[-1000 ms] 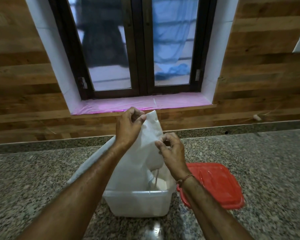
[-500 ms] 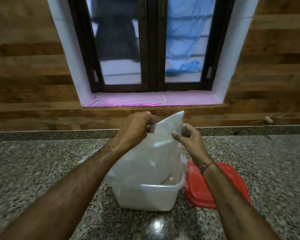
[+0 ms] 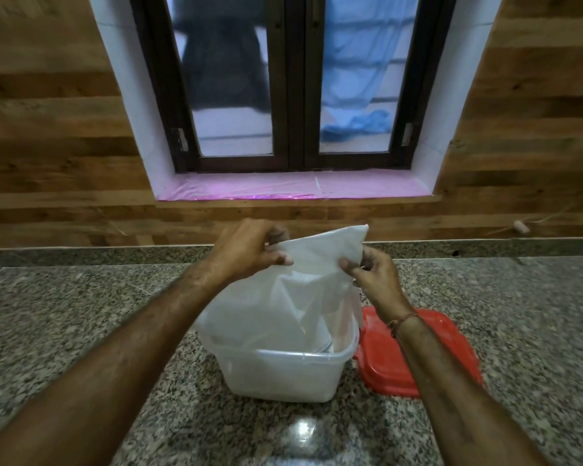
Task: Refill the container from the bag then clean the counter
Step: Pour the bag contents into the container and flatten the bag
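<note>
A translucent white plastic bag (image 3: 293,297) hangs upended over a clear rectangular container (image 3: 283,371) on the granite counter (image 3: 81,314). Its lower end dips inside the container. My left hand (image 3: 249,250) pinches the bag's raised top edge on the left. My right hand (image 3: 371,274) pinches the same edge on the right, just below the bag's upper corner. The container's red lid (image 3: 451,351) lies flat on the counter right beside it, partly hidden by my right forearm. What is inside the container is veiled by the bag.
A wood-panelled wall rises behind the counter, with a dark-framed window (image 3: 297,82) and a pink-lined sill (image 3: 293,188). A small pale object (image 3: 520,227) sits on the wall ledge at the far right.
Both hands have shifted along the bag's raised edge: the left a little lower, the right higher, close to the top corner. The bag hangs fuller over the container. My view has moved in closer.
</note>
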Demonstrator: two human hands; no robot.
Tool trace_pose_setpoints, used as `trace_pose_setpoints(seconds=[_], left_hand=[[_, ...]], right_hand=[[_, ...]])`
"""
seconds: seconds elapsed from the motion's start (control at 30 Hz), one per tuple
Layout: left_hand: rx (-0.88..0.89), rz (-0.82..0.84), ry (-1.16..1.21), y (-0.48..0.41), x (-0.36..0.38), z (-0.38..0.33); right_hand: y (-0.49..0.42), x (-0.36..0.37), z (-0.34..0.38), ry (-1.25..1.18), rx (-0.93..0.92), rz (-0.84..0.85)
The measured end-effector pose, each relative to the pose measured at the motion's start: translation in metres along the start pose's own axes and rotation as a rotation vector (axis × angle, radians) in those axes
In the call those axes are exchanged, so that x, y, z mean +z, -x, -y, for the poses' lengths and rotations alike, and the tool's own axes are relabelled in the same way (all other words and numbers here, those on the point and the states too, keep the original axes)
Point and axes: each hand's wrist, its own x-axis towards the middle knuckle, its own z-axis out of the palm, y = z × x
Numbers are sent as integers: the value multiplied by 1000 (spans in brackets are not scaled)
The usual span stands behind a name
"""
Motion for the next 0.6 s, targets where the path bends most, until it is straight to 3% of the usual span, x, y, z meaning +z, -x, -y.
trace_pose_setpoints(seconds=[0.17,0.3,0.37,0.5,0.6], left_hand=[[-253,137,-5,50,-14,62],[-363,-41,-20,73,-17,81],[-330,-187,-35,79,-16,77],[-123,-356,-110,85,-13,65],[-54,-441,-34,81,-10,59]], right_hand=[[-3,7,-13,-11,-10,-124],[-6,19,-17,60,-31,-153],[-10,18,-14,66,-12,-104],[-14,-1,-10,40,81,160],[-11,-9,-9,9,87,66]])
